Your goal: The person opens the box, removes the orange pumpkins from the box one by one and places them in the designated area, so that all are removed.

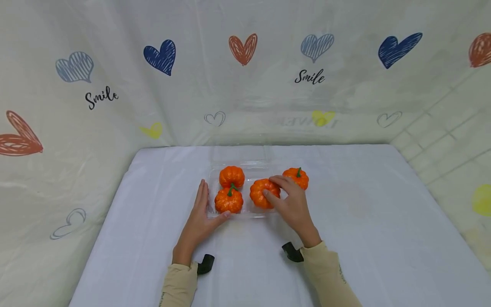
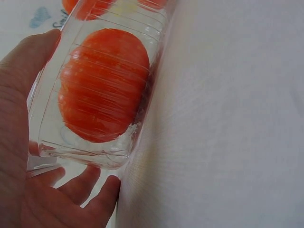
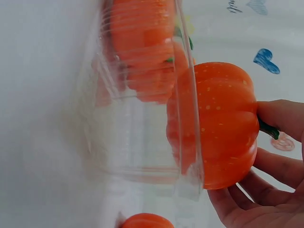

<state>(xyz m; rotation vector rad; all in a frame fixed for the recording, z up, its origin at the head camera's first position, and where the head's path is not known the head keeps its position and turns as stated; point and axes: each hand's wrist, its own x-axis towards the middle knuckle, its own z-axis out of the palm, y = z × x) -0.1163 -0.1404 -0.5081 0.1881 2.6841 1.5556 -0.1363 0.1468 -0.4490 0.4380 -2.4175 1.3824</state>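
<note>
A clear plastic box [image 1: 247, 214] with its lid raised at the back stands on the white-covered table. Two orange toy pumpkins sit in its left part, a rear pumpkin [image 1: 232, 176] and a front pumpkin [image 1: 229, 201]. My left hand [image 1: 198, 226] rests against the box's left side with straight fingers, its thumb at the front edge. My right hand [image 1: 293, 207] grips another pumpkin [image 3: 221, 126] between thumb and fingers near its green stem. That pumpkin is at the right part of the box, partly above the rim in the right wrist view.
One more pumpkin [image 1: 297, 177] lies on the table just right of the box, beyond my right hand. A curtain [image 1: 268, 94] printed with hearts hangs behind the table [image 1: 368, 221]. Dark wrist-worn pieces show at both sleeves.
</note>
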